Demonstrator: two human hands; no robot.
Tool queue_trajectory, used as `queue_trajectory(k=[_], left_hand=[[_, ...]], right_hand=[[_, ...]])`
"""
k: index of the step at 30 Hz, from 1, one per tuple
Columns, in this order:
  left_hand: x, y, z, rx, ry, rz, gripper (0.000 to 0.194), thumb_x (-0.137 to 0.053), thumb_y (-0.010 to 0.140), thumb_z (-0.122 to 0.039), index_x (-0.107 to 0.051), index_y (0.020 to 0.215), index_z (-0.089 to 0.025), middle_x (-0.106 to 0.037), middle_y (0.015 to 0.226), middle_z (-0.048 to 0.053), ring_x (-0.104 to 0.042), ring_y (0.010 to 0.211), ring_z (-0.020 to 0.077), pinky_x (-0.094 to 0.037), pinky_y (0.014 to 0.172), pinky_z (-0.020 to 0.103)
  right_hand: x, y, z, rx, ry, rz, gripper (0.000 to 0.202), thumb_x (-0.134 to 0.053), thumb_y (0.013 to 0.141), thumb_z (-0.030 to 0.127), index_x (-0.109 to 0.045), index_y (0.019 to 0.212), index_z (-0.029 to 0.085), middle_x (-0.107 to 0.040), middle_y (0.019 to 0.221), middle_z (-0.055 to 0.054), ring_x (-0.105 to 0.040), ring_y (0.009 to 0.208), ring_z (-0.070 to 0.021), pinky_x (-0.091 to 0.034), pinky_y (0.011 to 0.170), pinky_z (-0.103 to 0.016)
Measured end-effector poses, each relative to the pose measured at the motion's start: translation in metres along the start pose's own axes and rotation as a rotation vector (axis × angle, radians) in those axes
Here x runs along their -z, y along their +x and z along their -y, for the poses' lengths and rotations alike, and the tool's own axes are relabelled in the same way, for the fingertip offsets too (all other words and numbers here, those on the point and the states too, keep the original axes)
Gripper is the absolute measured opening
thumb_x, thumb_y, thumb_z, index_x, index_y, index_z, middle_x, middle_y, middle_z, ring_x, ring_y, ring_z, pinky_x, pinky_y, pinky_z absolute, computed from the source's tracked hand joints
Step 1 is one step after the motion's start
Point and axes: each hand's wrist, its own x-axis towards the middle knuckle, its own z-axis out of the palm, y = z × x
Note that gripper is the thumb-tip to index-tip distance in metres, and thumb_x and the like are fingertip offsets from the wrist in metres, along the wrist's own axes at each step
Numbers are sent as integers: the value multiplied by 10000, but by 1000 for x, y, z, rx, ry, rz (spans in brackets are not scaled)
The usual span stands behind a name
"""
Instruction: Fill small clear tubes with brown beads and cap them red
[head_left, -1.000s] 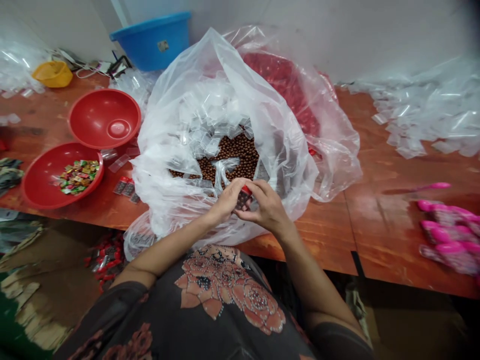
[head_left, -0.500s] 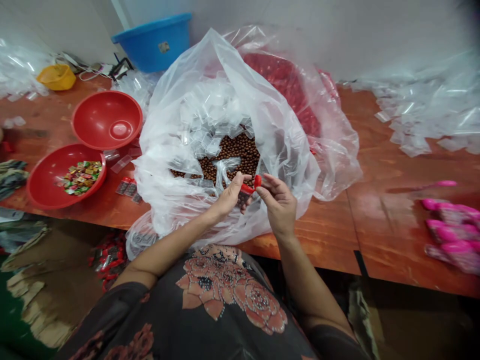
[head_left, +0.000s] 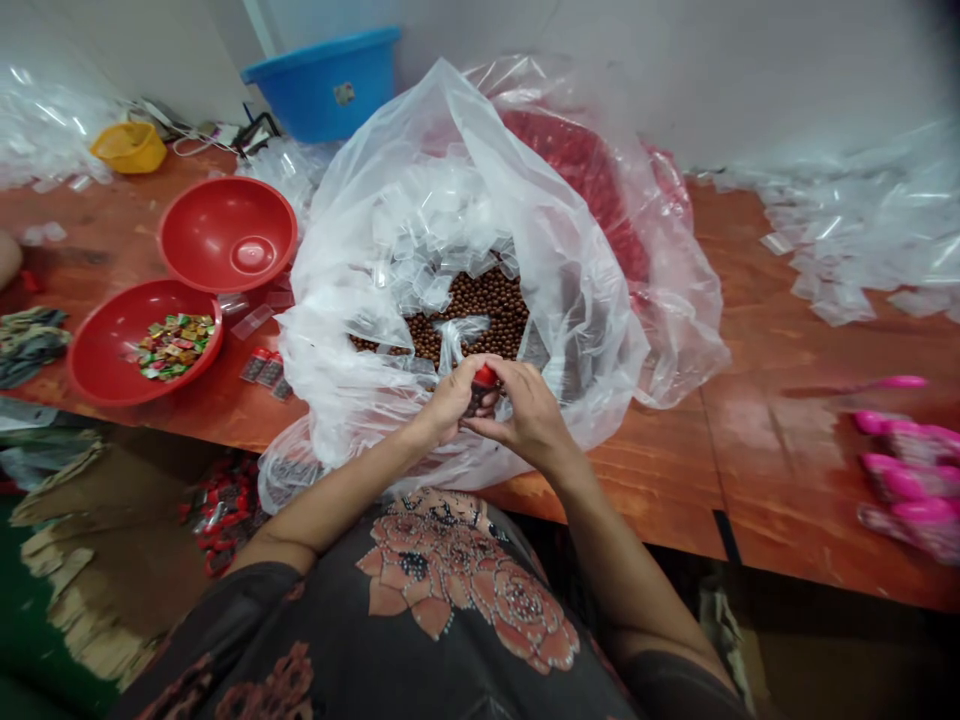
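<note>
One jar (head_left: pixel 475 404) is held over the near part of the bag (head_left: pixel 319 330), just nearer the wearer than the brown balls (head_left: pixel 491 305) inside it. Its left side is wrapped by the left hand (head_left: pixel 448 400); from the right it is pinched by the thumb and fingers of the right hand (head_left: pixel 531 412), so a grasp by both is noted. A red cap (head_left: pixel 486 376) is seen at its top, between the fingertips; whether it is fully seated cannot be told. Much of the jar is covered by the hands.

Handling, as judged: light, even when filled; walls thin, clear and fairly stiff, likely slick, possibly cracked or dented if squeezed hard. Low side walls are best gripped by one hand, with the cap's rim left to the other. Contents could be spilled by tilting while the cap is loose.

Compared with half a second ago: a red cap was then held clear of the jar by the right hand, farther right over the bag; now the hands have been brought together and red is shown only at the jar's top. Filled packs (head_left: pixel 262 369) left of the bag look undisturbed.
</note>
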Motion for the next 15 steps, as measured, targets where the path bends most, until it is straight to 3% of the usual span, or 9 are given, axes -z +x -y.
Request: queue_trajectory(k=[5, 8, 11, 13, 15], left_hand=[[14, -9, 12, -55, -8, -35, 438, -468, 885, -549, -567, 1105, -184, -449, 509, -60, -383, 415, 83, -305, 421, 179], [26, -22, 16, -130, 47, -102, 470, -455, 897, -584, -566, 1122, -186, -488, 559, -49, -425, 457, 90, -346, 451, 191], [52, -40, 2, -317, 226, -186, 537, -431, 904, -654, -596, 1078, -174, -565, 656, -8, -512, 559, 105, -432, 554, 219], [85, -56, -17, -499, 384, -368, 565, -384, 919, -678, -611, 1054, -178, -597, 718, 15, -549, 626, 114, -465, 628, 232], [131, -71, -37, -660, 551, -692, 539, -340, 951, -647, -611, 1045, -191, -611, 775, 25, -572, 686, 120, -481, 683, 237]], right_hand=[[-12, 5, 5, 83, 22, 7, 724, -700, 831, 429, -377, 1432, 187, -626, 1207, -159, -601, 1092, -298, -516, 899, -470], [-21, 6, 15, 139, 29, 38, 798, -696, 842, 438, -320, 1495, 177, -609, 1243, -170, -590, 1139, -300, -517, 937, -478], [-27, 3, 20, 169, 16, 91, 875, -684, 862, 406, -217, 1565, 175, -523, 1380, -206, -532, 1262, -318, -505, 998, -495], [-27, -3, 16, 142, 34, 88, 883, -693, 861, 376, -209, 1576, 194, -465, 1446, -212, -496, 1319, -324, -492, 1033, -501], [-26, -11, 8, 82, 54, 42, 830, -699, 863, 327, -264, 1564, 236, -473, 1450, -185, -501, 1325, -307, -481, 1059, -495]])
